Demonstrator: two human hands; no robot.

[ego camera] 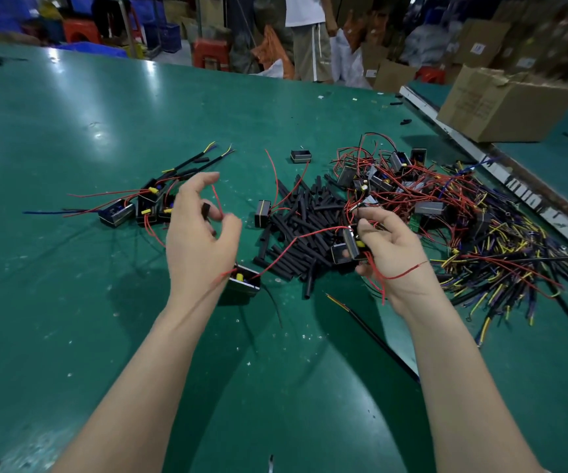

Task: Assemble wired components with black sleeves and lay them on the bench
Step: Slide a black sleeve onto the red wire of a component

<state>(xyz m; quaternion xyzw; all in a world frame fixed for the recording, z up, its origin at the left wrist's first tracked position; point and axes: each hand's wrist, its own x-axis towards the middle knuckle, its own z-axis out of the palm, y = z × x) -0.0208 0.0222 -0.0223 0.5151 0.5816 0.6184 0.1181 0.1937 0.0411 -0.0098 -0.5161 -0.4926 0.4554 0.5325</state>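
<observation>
A wide green bench (71, 131) fills most of the view, its surface glossy under overhead light and flecked with small white scraps. At its middle lies a pile of black sleeves (304, 216), short loose tubes heaped together. Beyond the pile, the far edge of the bench meets a cluttered storeroom: red stools (209, 54), blue crates, stacked cartons and a person in a white shirt and beige shorts (309, 35). Right of the pile sits a tangle of red-wired components (398, 179), then a spread of yellow and dark wires (501, 264), with a cardboard box (504, 104) behind them. Left of the pile lies a group of finished components (146, 203) with sleeved leads pointing away.

The left hand (197, 240) hovers left of the pile, its fingers (204, 180) loosely curled and half open, thumb and a fingertip pinching a thin red wire (219, 203); a small black piece shows there too, blurred. Under this hand a boxed component (245, 279) rests on the bench.

The right hand (391, 257), at the pile's near right edge, has its fingers curled around a held component (352, 245) whose red wires trail over the wrist.
</observation>
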